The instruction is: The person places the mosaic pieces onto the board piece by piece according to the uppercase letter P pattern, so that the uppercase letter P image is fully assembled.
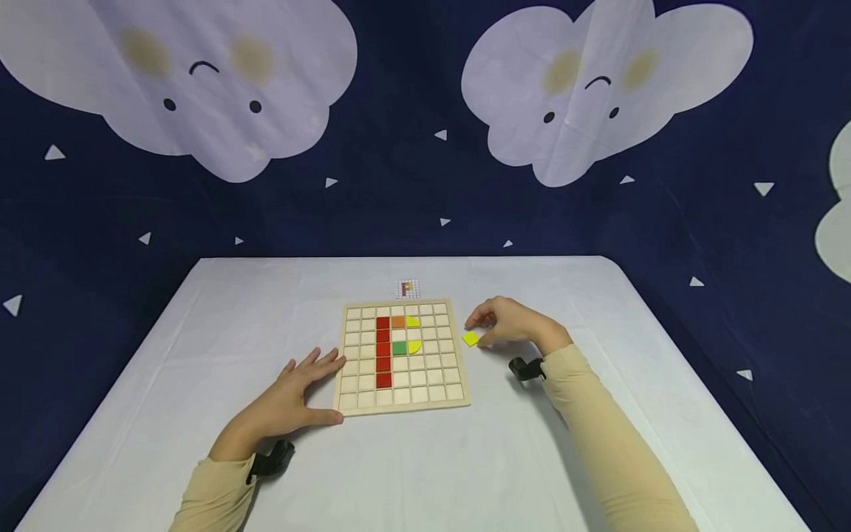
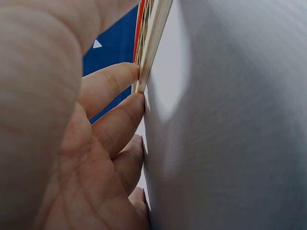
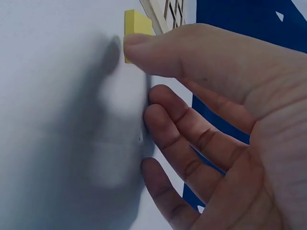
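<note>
A wooden grid board (image 1: 368, 408) lies on the table, with a column of red square tiles (image 1: 383, 349), an orange tile (image 1: 398, 322), a green tile (image 1: 399, 348) and two rounded yellow pieces (image 1: 414, 346) in its cells. My left hand (image 1: 292, 399) rests at the board's left side, fingers spread and fairly straight, thumb at the near left corner. Just right of the board, my right hand (image 1: 515, 325) pinches a yellow square tile (image 1: 470, 338) low over the table. In the right wrist view its thumb covers part of the yellow tile (image 3: 139, 21); the index fingertip is hidden behind.
Beyond the board's far edge lies a small pattern card (image 1: 408, 289) with a coloured grid. A white cloth covers the table (image 1: 266, 318). Dark blue fabric (image 1: 399, 207) with clouds and triangles hangs behind it.
</note>
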`<state>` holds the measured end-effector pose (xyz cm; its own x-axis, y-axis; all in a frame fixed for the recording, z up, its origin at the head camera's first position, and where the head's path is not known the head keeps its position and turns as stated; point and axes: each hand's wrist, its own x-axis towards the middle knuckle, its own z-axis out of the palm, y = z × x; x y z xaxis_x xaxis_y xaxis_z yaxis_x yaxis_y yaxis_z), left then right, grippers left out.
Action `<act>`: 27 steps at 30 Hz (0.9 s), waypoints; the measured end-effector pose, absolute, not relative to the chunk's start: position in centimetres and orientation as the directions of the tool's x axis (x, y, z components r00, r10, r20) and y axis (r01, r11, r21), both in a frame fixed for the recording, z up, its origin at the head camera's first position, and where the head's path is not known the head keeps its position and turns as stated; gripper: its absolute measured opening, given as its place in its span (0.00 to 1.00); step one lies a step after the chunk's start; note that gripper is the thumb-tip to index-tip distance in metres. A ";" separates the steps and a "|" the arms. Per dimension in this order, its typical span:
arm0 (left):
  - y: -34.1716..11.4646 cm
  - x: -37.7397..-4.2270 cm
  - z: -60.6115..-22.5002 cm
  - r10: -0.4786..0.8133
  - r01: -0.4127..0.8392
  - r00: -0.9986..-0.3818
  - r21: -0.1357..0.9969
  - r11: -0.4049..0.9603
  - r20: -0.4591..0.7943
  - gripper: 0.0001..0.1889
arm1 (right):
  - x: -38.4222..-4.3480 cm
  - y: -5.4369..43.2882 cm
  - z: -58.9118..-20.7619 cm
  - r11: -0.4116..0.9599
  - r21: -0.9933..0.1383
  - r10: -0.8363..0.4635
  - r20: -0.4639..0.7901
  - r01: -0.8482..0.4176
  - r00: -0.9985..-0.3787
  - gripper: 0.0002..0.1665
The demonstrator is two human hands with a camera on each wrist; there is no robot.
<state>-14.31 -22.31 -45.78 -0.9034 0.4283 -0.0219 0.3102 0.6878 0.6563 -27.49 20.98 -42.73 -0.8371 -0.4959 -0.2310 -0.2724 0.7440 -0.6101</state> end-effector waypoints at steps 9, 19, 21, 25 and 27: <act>-22.3 -14.4 -45.8 0.431 0.313 -0.902 0.661 0.682 -0.018 0.52 | -27.1 21.2 -43.1 0.755 -0.598 -0.473 -0.213 -0.268 -0.855 0.17; -22.3 -14.4 -45.9 0.431 0.320 -0.902 0.652 0.688 -0.012 0.52 | -27.1 21.0 -43.5 0.752 -0.601 -0.454 -0.173 -0.271 -0.874 0.14; -22.3 -14.4 -45.9 0.432 0.321 -0.902 0.651 0.688 -0.011 0.52 | -27.1 20.9 -43.5 0.750 -0.601 -0.455 -0.164 -0.277 -0.875 0.14; -22.4 -14.4 -46.0 0.430 0.321 -0.903 0.648 0.690 -0.010 0.53 | -27.1 20.7 -43.4 0.727 -0.617 -0.474 -0.134 -0.301 -0.870 0.15; -22.5 -14.5 -46.1 0.429 0.320 -0.903 0.649 0.690 -0.011 0.53 | -27.2 20.5 -43.3 0.715 -0.626 -0.483 -0.120 -0.311 -0.867 0.15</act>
